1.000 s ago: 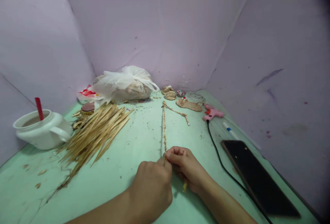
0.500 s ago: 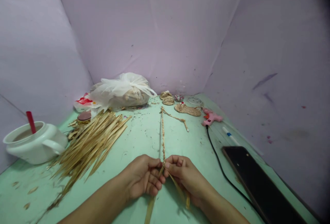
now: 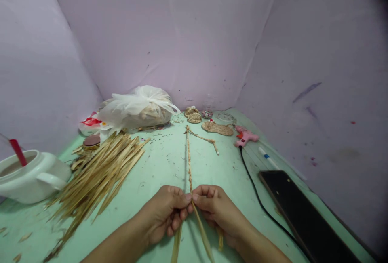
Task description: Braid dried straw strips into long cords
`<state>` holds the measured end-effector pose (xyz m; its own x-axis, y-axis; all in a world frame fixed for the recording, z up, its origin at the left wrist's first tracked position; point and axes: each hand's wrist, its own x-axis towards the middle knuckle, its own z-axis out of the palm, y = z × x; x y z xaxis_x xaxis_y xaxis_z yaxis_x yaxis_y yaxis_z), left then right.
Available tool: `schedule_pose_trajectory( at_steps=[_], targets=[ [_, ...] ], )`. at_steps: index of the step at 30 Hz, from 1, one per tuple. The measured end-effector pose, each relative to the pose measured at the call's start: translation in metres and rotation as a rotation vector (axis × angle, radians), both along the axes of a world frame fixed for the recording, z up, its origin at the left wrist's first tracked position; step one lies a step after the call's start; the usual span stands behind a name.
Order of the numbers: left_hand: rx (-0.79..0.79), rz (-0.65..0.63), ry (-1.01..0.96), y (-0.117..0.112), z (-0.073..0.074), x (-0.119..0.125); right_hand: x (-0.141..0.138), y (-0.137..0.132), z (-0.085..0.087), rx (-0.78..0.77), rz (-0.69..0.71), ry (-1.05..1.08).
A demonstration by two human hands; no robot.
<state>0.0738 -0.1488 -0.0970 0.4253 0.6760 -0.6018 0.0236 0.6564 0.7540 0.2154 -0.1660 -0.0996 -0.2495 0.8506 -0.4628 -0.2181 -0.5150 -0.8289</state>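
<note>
A thin straw braid [image 3: 189,158] runs from the middle of the table toward me, its far end bent off to the right. At its near end my left hand [image 3: 168,210] pinches the strands between thumb and fingers. Close against it, my right hand [image 3: 214,208] pinches the same spot from the other side. Loose flat straw strands [image 3: 200,230] trail down below both hands, one between them and one under each palm. The exact crossing of the strands is hidden by my fingertips.
Left lie a bundle of dry straw [image 3: 106,170] and a white pot [image 3: 36,178] with a red stick. Behind are a plastic bag [image 3: 136,109] and woven soles [image 3: 217,127]. At right are a pink glue gun [image 3: 246,135], its black cord, a marker [image 3: 268,158] and a phone [image 3: 303,210].
One strand has moved from my right hand's side to hang between the hands. Both hands still pinch the braid's end. The whole view has shifted slightly.
</note>
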Motion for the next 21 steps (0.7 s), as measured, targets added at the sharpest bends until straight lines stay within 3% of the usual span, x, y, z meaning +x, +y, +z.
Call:
schedule_pose_trajectory(
  at_steps=[3, 14, 17, 21],
  targets=[
    [0.004, 0.03, 0.064, -0.002, 0.001, 0.002, 0.002, 0.0, 0.001, -0.007, -0.012, -0.016],
    [0.094, -0.064, 0.097, -0.001, 0.004, -0.001, 0.006, 0.003, 0.007, -0.162, -0.029, 0.036],
    [0.096, -0.133, 0.135, 0.004, 0.007, -0.004, 0.006, 0.004, 0.007, -0.103, 0.016, -0.028],
    [0.105, -0.171, 0.194, 0.009, 0.012, -0.004, 0.006, 0.006, -0.003, 0.133, 0.036, -0.226]
  ],
)
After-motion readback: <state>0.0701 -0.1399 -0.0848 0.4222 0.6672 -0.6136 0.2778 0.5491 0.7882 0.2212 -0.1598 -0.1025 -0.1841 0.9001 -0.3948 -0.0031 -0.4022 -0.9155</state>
